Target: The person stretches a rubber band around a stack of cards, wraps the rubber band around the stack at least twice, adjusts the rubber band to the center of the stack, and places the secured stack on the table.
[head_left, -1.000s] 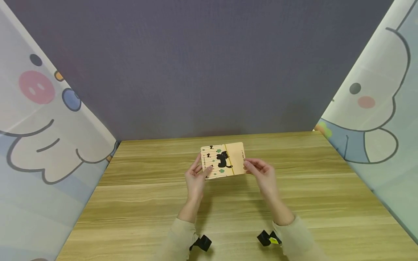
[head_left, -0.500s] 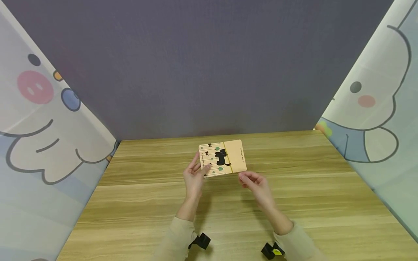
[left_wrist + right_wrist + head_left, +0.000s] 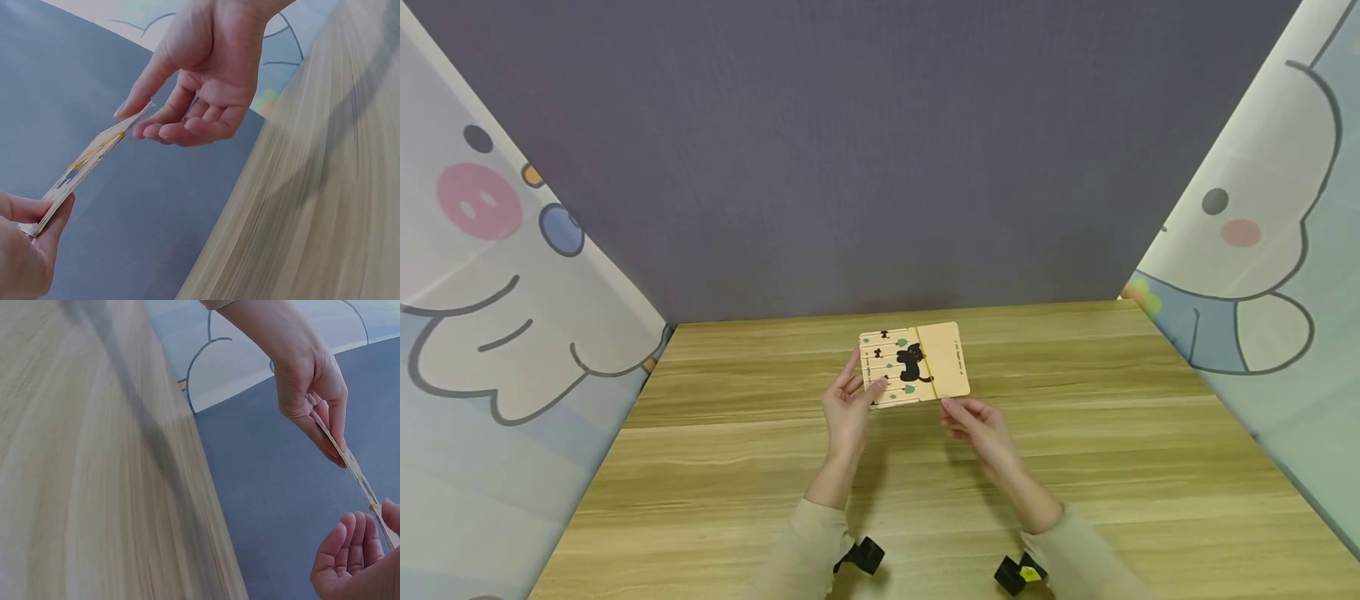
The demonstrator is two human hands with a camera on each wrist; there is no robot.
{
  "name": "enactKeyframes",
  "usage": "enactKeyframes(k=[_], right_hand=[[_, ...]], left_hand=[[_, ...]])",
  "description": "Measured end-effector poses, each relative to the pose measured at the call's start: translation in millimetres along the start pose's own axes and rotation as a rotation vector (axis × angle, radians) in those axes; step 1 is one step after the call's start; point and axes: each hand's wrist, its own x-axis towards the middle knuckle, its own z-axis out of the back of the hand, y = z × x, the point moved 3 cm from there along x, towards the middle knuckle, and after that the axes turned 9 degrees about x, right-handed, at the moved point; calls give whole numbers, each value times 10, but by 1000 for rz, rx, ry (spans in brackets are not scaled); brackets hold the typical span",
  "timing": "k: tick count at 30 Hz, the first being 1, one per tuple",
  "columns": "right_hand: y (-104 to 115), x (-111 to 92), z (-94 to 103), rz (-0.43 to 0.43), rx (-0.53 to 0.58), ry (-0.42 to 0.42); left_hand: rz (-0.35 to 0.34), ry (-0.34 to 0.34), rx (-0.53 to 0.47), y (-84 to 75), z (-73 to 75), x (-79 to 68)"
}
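Observation:
A small, thin cream notebook with a black cat, leaf drawings and a yellow elastic band across it is held above the table. My left hand grips its left end, thumb on the front and fingers behind, as the right wrist view also shows. The right hand is at the lower right edge near the band, thumb and index fingertips right at that edge. In the left wrist view, the right hand's thumb and index finger stand apart around the notebook's far end, and the other fingers are loosely bent.
A wood-grain table lies under both hands, backed by a dark grey panel. Cartoon-printed panels, one on the left and one on the right, flank the table. Black camera mounts sit at both sleeve cuffs.
My right hand has let go of the notebook's right edge and moved down and left to its lower edge near the band. The left hand keeps its grip, almost unmoved.

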Motion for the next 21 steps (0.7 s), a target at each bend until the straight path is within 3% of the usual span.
enactKeyframes(k=[6, 21], right_hand=[[75, 1, -128, -117, 51, -78], [24, 35, -181, -97, 136, -90]], left_hand=[[4, 0, -4, -14, 3, -6], [-41, 0, -42, -1, -15, -5]])
